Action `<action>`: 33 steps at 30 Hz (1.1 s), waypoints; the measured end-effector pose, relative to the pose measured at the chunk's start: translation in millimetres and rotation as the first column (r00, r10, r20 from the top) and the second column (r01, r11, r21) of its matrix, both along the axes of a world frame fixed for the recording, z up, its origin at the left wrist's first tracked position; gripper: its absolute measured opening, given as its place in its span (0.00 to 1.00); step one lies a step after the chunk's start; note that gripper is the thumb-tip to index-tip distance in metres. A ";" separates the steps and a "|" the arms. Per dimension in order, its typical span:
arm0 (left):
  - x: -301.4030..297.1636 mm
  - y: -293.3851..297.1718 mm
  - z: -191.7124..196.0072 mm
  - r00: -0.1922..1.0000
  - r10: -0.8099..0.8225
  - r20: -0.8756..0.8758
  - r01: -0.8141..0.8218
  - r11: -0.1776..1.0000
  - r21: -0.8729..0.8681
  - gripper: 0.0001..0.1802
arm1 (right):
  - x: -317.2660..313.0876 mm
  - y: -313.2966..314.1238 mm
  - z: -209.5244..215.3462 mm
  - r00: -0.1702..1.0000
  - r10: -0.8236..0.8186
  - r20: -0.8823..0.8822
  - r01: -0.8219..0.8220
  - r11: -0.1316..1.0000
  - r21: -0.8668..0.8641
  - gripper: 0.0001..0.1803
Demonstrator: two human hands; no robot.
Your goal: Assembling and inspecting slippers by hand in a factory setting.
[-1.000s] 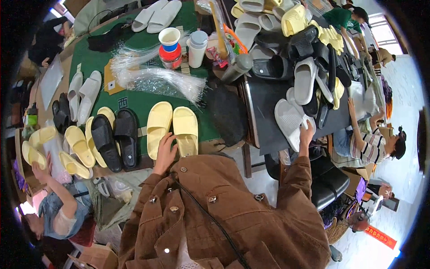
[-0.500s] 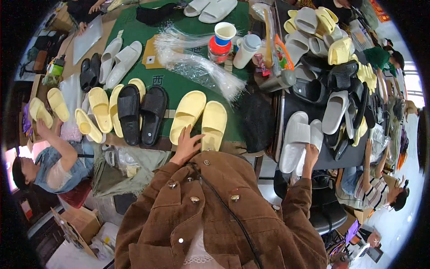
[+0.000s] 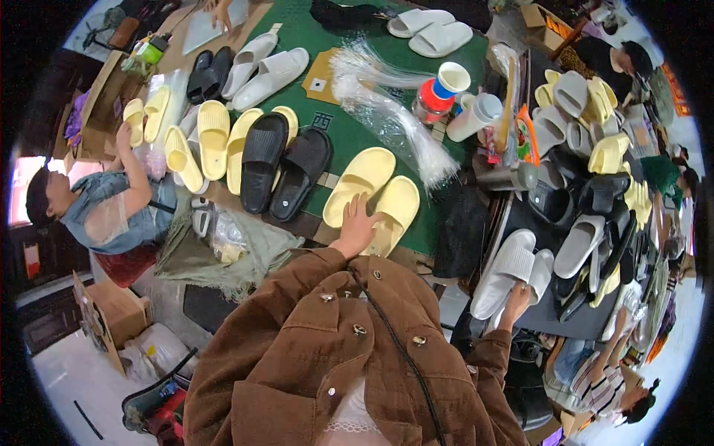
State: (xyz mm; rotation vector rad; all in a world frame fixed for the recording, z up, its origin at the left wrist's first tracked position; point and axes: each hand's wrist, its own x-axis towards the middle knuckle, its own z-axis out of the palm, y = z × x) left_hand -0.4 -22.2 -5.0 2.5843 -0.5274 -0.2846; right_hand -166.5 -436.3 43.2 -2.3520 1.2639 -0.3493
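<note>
A pair of yellow slide sandals [image 3: 370, 171] lies side by side on the green mat in front of me. My left hand [image 3: 358, 229] rests at their near ends with its fingers spread, touching them without a grip. To my right, my right hand [image 3: 517, 299] has its fingers closed on a pair of light grey slide sandals [image 3: 504, 273] at the edge of the dark table. One of that pair partly covers the other. Just left of the yellow pair lie black slides [image 3: 300, 175], with more yellow slides [image 3: 213, 140] beyond them.
A clear bundle of plastic strands [image 3: 394, 111], a paper cup [image 3: 452, 80] on a red-lidded jar and a white bottle [image 3: 476, 117] stand farther back. Mixed slides [image 3: 587, 241] are heaped at right. A co-worker [image 3: 111, 201] sits at left, a hand on yellow slides.
The whole view has swung, so the tabletop appears shifted right and tilted. My left hand stays by the yellow slides and my right hand keeps hold of the grey pair.
</note>
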 end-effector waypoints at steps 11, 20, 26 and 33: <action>27.3 1.7 -22.0 0.998 -0.062 -0.005 0.063 0.998 0.033 0.16 | -3.5 -7.2 -9.4 0.996 0.078 0.049 -0.080 0.996 0.045 0.17; 21.8 7.1 -9.2 0.988 0.072 0.134 -0.027 0.951 -0.309 0.11 | -5.7 -9.9 -11.4 0.996 0.051 0.072 -0.054 0.998 0.042 0.17; 28.7 36.0 8.7 0.957 0.258 0.129 -0.205 0.922 -0.328 0.11 | -5.5 -10.4 -13.9 0.997 0.057 0.052 -0.059 0.997 0.057 0.15; 76.0 113.0 92.2 0.726 0.511 0.459 -0.501 0.851 -0.156 0.09 | -4.4 -9.4 -12.8 0.998 0.019 0.055 -0.025 0.994 0.109 0.15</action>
